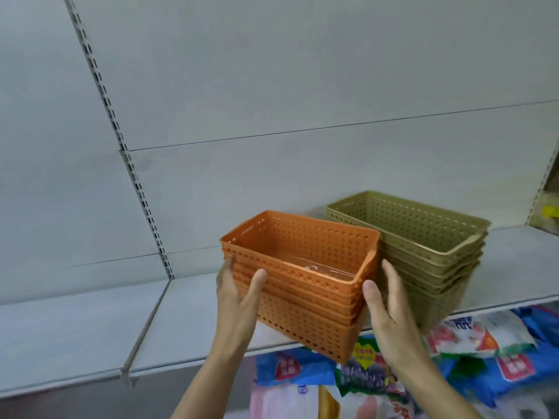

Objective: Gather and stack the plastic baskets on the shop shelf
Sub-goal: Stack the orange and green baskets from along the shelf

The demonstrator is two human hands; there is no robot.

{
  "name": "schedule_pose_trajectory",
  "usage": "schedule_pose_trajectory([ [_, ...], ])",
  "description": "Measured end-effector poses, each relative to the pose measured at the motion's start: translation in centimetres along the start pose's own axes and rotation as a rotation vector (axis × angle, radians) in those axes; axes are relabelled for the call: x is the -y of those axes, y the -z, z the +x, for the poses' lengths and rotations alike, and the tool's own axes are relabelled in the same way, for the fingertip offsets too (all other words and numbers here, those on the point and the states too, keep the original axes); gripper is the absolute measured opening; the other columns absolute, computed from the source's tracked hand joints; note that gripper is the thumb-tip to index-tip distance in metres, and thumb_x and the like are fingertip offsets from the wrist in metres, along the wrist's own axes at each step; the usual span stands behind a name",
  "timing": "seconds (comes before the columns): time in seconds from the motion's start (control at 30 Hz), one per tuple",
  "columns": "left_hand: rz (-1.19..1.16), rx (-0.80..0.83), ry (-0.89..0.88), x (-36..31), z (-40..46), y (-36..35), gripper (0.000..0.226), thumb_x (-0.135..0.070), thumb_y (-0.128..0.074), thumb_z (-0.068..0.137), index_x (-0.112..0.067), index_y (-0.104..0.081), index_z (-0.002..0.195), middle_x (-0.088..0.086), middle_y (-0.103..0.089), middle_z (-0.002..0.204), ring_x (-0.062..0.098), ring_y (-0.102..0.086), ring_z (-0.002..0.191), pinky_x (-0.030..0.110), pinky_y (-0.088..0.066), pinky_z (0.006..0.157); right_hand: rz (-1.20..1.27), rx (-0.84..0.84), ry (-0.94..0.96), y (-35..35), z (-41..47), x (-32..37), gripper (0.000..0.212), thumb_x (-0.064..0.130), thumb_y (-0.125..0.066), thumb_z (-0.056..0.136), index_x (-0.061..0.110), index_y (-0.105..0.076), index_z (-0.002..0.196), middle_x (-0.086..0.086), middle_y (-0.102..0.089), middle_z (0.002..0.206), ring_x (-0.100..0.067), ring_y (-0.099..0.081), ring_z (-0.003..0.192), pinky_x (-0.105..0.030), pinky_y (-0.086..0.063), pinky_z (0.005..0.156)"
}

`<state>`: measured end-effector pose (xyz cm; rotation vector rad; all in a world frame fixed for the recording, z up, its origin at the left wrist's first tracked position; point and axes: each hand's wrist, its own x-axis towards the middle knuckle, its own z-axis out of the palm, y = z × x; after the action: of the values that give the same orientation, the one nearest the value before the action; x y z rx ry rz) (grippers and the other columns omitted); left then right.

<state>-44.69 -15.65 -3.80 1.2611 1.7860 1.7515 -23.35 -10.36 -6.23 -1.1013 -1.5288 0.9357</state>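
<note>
A stack of several nested orange perforated baskets (pixel 302 285) sits tilted at the shelf's (pixel 75 334) front edge, its lower corner hanging past the lip. My left hand (pixel 239 297) grips its left end, thumb on the front wall and fingers round the side. At the stack's right front corner is my right hand (pixel 390 316), holding it with the thumb in front and the fingers between the two stacks. Just behind and to the right, a stack of olive-tan baskets (pixel 429 255) stands on the shelf, close beside the orange one.
The white back panel has a slotted upright (pixel 133 173) on the left. Colourful plastic packets (pixel 472 349) fill the level below the shelf. A yellow item (pixel 549 213) shows in the bay at the far right.
</note>
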Motion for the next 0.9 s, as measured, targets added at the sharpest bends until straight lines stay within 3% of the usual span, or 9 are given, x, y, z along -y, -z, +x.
schedule_pose_trajectory([
  [0.07, -0.068, 0.047, 0.138, 1.2, 2.0, 1.3, 0.045, -0.042, -0.057, 0.09, -0.042, -0.039, 0.131, -0.014, -0.044, 0.136, -0.007, -0.045, 0.12, 0.029, -0.033, 0.103, 0.069, -0.01, -0.061, -2.0, -0.7, -0.3, 0.081, 0.076, -0.03, 0.074, 0.044, -0.018, 0.147, 0.013, -0.027, 0.153, -0.003, -0.029, 0.133, -0.029, -0.022, 0.106],
  [0.13, -0.063, 0.12, 0.255, 2.6, 4.0, 2.3, 0.068, -0.055, -0.057, 0.086, -0.037, -0.027, 0.146, -0.008, -0.037, 0.15, 0.012, -0.039, 0.134, 0.037, -0.031, 0.107, 0.117, -0.045, -0.09, -3.1, -0.9, -0.1, 0.08, 0.077, -0.028, 0.072, 0.047, -0.02, 0.145, 0.019, -0.032, 0.148, -0.003, -0.033, 0.13, -0.027, -0.024, 0.101],
  [0.17, -0.077, 0.163, 0.264, 3.3, 4.9, 2.7, 0.071, -0.057, -0.057, 0.085, -0.038, -0.026, 0.146, -0.009, -0.04, 0.148, 0.013, -0.042, 0.132, 0.038, -0.033, 0.106, 0.142, -0.069, -0.1, -3.4, -0.9, 0.1, 0.074, 0.074, -0.028, 0.075, 0.048, -0.023, 0.144, 0.023, -0.034, 0.144, 0.0, -0.035, 0.127, -0.023, -0.026, 0.098],
  [0.23, -0.144, 0.24, 0.209, 4.1, 6.2, 3.0, 0.054, -0.05, -0.058, 0.088, -0.042, -0.036, 0.137, -0.018, -0.054, 0.129, -0.003, -0.053, 0.111, 0.029, -0.038, 0.097, 0.178, -0.094, -0.101, -3.8, -0.9, 0.6, 0.063, 0.065, -0.03, 0.08, 0.05, -0.027, 0.141, 0.029, -0.038, 0.135, 0.012, -0.042, 0.117, -0.01, -0.028, 0.088],
  [0.3, -0.2, 0.264, 0.174, 4.8, 7.1, 3.1, 0.045, -0.044, -0.058, 0.088, -0.043, -0.043, 0.13, -0.019, -0.06, 0.117, -0.011, -0.058, 0.098, 0.022, -0.042, 0.085, 0.195, -0.119, -0.076, -4.2, -1.0, 0.7, 0.054, 0.06, -0.032, 0.087, 0.048, -0.032, 0.139, 0.032, -0.042, 0.132, 0.027, -0.043, 0.108, -0.006, -0.03, 0.085],
  [0.47, -0.285, 0.289, 0.168, 6.2, 8.4, 3.5, 0.054, -0.044, -0.066, 0.083, -0.035, -0.043, 0.132, -0.005, -0.059, 0.121, 0.01, -0.058, 0.11, 0.025, -0.046, 0.079, 0.2, -0.21, -0.047, -5.4, -1.2, 0.7, 0.042, 0.044, -0.032, 0.097, 0.04, -0.046, 0.137, 0.025, -0.056, 0.125, 0.018, -0.052, 0.108, -0.023, -0.04, 0.094],
  [0.67, -0.333, 0.273, 0.106, 4.5, 9.6, 5.4, 0.061, -0.046, -0.071, 0.078, -0.035, -0.046, 0.132, -0.012, -0.058, 0.115, 0.008, -0.057, 0.108, 0.027, -0.046, 0.079, 0.171, -0.258, -0.045, -6.4, -2.8, 3.1, 0.044, 0.055, -0.031, 0.091, 0.044, -0.053, 0.128, 0.016, -0.065, 0.12, 0.001, -0.059, 0.11, -0.048, -0.044, 0.1],
  [0.8, -0.391, 0.272, 0.005, 0.1, 11.7, 6.3, 0.046, -0.043, -0.071, 0.08, -0.043, -0.052, 0.121, -0.006, -0.063, 0.115, 0.01, -0.06, 0.106, 0.034, -0.049, 0.085, 0.173, -0.311, 0.024, -5.9, -3.0, 7.3, 0.049, 0.062, -0.031, 0.091, 0.04, -0.054, 0.127, 0.01, -0.068, 0.118, -0.008, -0.062, 0.11, -0.046, -0.048, 0.095],
  [0.9, -0.446, 0.315, -0.074, -3.7, 13.8, 6.0, 0.033, -0.043, -0.07, 0.081, -0.05, -0.05, 0.106, -0.01, -0.062, 0.109, 0.006, -0.059, 0.104, 0.036, -0.047, 0.088, 0.14, -0.369, 0.102, -4.6, -2.0, 11.3, 0.05, 0.066, -0.03, 0.088, 0.041, -0.056, 0.123, 0.019, -0.07, 0.108, 0.003, -0.065, 0.098, -0.034, -0.049, 0.08],
])
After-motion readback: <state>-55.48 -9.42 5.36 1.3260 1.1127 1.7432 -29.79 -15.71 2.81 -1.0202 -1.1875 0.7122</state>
